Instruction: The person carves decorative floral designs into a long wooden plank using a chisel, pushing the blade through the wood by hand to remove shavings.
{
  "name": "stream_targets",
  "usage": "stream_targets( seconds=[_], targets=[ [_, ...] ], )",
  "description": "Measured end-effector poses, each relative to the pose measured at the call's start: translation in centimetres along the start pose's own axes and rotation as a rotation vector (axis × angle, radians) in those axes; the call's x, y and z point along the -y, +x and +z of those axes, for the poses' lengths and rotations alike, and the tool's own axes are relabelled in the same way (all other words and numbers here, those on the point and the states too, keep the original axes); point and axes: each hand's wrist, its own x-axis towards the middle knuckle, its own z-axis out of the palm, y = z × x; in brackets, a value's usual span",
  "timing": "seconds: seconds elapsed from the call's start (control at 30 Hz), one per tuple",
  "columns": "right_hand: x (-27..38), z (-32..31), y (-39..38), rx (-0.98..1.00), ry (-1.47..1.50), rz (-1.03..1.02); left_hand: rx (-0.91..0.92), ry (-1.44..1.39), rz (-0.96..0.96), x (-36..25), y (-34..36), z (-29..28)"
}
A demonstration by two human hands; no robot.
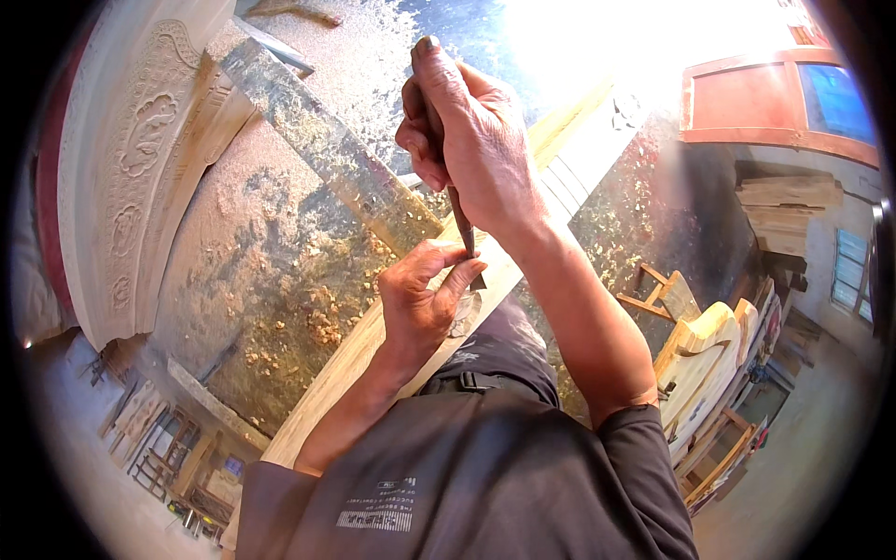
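A chisel [465, 224] stands tilted over a long pale wooden board [347, 373], its flat metal blade low against the board. My right hand [481, 145] is closed round the upper handle, the thumb on top at its end. Lower down, my left hand [415, 289] pinches the blade between thumb and fingers, its wrist close over the board. Beside the blade tip lies a greyish carved-looking patch [464, 315] on the board, partly covered by my left thumb. Several dark lines cross the board beyond my right wrist.
A large carved pale wooden panel [140, 187] stands at the left. A dusty beam [327, 140] runs toward the board from the far left. Shavings [322, 322] cover the floor. On the right are a small wooden stool [667, 294], stacked wooden pieces [700, 369] and a red-framed panel [747, 103].
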Motion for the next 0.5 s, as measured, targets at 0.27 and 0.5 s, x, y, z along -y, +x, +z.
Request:
stream_targets(
  seconds=[0.27, 0.5],
  targets=[
    [-1.2, -0.1, 0.7, -0.009, 0.031, 0.019, -0.062, -0.085, 0.027, 0.8, 0.1, 0.7],
    [-1.7, -0.4, 0.9, -0.033, 0.000, 0.031, -0.022, -0.025, 0.055, 1.4, 0.1, 0.4]
  ],
)
